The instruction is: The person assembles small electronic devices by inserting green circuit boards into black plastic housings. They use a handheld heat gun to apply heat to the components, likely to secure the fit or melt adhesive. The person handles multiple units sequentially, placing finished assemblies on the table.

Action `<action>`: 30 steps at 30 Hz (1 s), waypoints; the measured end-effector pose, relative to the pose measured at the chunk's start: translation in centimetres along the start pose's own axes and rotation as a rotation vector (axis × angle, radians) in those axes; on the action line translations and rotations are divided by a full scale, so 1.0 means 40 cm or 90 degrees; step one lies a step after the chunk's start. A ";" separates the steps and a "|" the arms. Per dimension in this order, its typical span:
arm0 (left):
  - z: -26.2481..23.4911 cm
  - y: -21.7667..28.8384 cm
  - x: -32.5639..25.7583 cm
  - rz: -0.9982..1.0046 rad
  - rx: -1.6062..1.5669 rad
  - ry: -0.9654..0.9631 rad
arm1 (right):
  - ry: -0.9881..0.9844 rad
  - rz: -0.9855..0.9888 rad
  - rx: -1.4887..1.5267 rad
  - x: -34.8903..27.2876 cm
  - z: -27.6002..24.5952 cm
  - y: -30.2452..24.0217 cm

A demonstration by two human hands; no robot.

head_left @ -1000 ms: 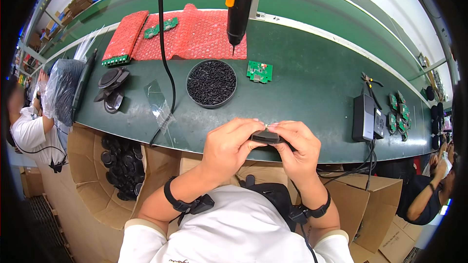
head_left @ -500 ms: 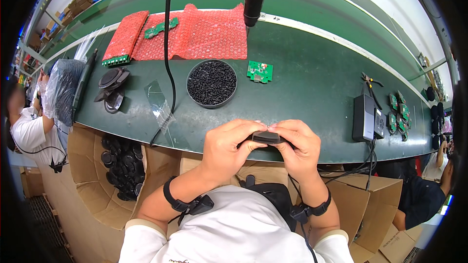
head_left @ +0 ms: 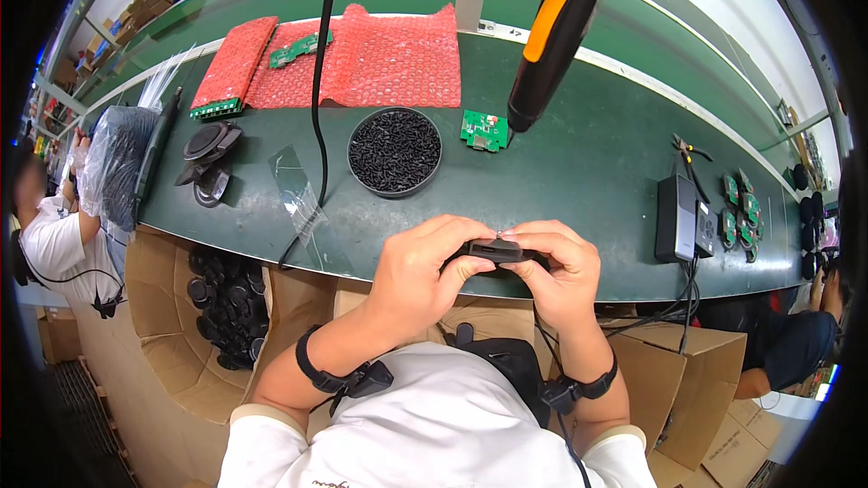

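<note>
Both my left hand [head_left: 411, 264] and my right hand [head_left: 562, 262] pinch a small black plastic casing [head_left: 495, 251] over the bench's near edge. Thumbs press from my side and fingertips meet at its far side, covering its ends. A slot shows in the side toward me. Beyond my hands stands a round dark bowl [head_left: 398, 193] full of small black screw-like pieces [head_left: 394, 146]. A green circuit board [head_left: 485, 131] lies to its right. Over the bench hangs a black and orange electric screwdriver [head_left: 558, 41], its tip beside that board.
Red bubble wrap [head_left: 398, 63] with boards lies at the back. Black round parts [head_left: 210, 149] and clear plastic film [head_left: 297, 194] are left. A power box [head_left: 674, 217], pliers [head_left: 690, 154] and several boards [head_left: 743, 217] sit right. Cartons [head_left: 172, 343] stand below. Co-workers are on both sides.
The hanging screwdriver has swung right and toward me, and its black cable has shifted slightly right. The casing has tilted a little, so its slotted side shows. My hands keep their hold.
</note>
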State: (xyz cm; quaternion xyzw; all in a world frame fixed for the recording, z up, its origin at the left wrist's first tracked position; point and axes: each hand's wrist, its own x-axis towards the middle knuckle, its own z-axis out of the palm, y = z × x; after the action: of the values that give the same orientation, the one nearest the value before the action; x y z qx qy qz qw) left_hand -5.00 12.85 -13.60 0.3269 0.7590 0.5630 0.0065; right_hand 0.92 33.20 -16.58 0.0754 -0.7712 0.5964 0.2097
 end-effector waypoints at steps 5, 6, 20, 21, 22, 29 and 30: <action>-0.002 0.005 -0.001 -0.030 0.003 -0.017 | -0.043 -0.057 -0.031 0.019 -0.011 -0.002; -0.003 0.008 0.000 -0.042 0.002 -0.023 | -0.046 -0.062 -0.029 0.020 -0.012 -0.001; 0.009 0.000 -0.006 -0.078 -0.119 -0.014 | -0.033 0.015 0.092 0.002 -0.008 0.020; 0.006 0.000 -0.005 -0.085 -0.115 -0.023 | -0.030 0.016 0.093 0.001 -0.008 0.021; 0.005 -0.001 -0.004 -0.092 -0.111 -0.032 | -0.026 0.016 0.095 0.001 -0.008 0.023; 0.023 -0.052 -0.032 0.183 0.268 0.061 | -0.110 -0.190 -0.248 0.025 -0.024 0.011; 0.033 -0.060 -0.060 0.163 0.281 0.054 | -0.139 -0.186 -0.272 0.016 -0.024 0.004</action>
State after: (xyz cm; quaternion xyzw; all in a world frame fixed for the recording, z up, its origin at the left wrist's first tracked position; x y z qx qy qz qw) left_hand -3.79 12.39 -16.99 0.3899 0.8155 0.3932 -0.1682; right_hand 0.49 34.23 -16.28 0.2035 -0.8783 0.3723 0.2204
